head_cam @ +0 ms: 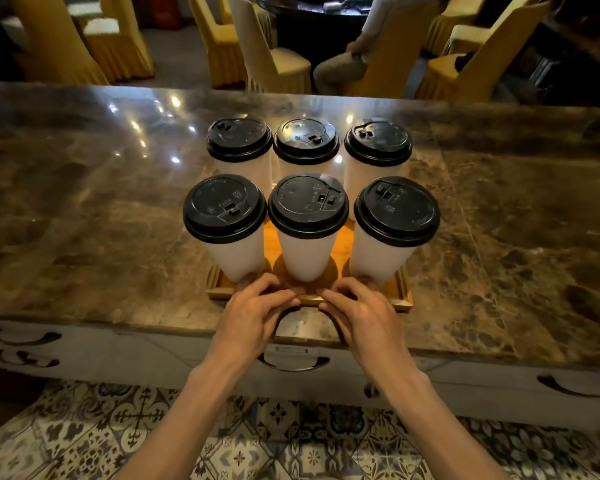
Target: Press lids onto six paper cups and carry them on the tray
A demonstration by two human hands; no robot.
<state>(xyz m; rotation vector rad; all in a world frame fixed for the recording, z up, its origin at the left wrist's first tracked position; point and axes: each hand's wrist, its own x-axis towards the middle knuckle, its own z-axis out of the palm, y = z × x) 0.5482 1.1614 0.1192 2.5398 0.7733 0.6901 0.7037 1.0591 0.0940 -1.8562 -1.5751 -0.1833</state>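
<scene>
Already the six white paper cups (305, 254) wear black plastic lids (307, 206) on the wooden tray (400, 299), whose near rim your left hand (257, 306) and right hand (357, 310) both grip; only carrying seems left.

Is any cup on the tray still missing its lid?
No, all six cups stand on the tray, each with a black lid on it.

- Looks like I'm in a restaurant or banquet hall
- chairs (281, 64) in yellow skirted covers around a dark dining table (309, 29)
- polished marble counter (84, 202) in front of me
- lidded paper cups (307, 251) on a serving tray (404, 296)
</scene>
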